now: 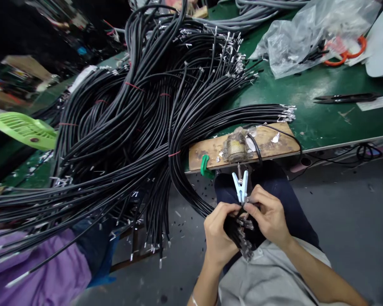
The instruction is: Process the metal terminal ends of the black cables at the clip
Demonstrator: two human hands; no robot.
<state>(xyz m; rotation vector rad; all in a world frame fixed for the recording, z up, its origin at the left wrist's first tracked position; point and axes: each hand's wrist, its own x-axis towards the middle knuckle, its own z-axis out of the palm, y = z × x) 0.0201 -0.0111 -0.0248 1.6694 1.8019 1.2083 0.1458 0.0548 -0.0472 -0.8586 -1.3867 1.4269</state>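
One bundle of black cables (236, 235), held over the seated person's lap, stripped-looking ends pointing down toward the body; left hand (220, 231) closed round the bundle, fingertips up at the pale blue clip (241, 187); right hand (271, 216) with thumb and forefinger drawn in at the clip's lower end, cannot tell whether they grasp anything; above the clip, a metal shaft (239, 170) juts from a wrapped cylindrical device (236, 146) on a wooden board (274, 142); green clamp (205, 165) at the board's near edge; beyond, on the green tabletop (322, 123), a large heap of black cables (147, 110), some red-tied; right side, dark snips (344, 98), orange-handled scissors (335, 63), clear plastic bag (293, 46); lower left, purple cloth (47, 272) under cable ends.
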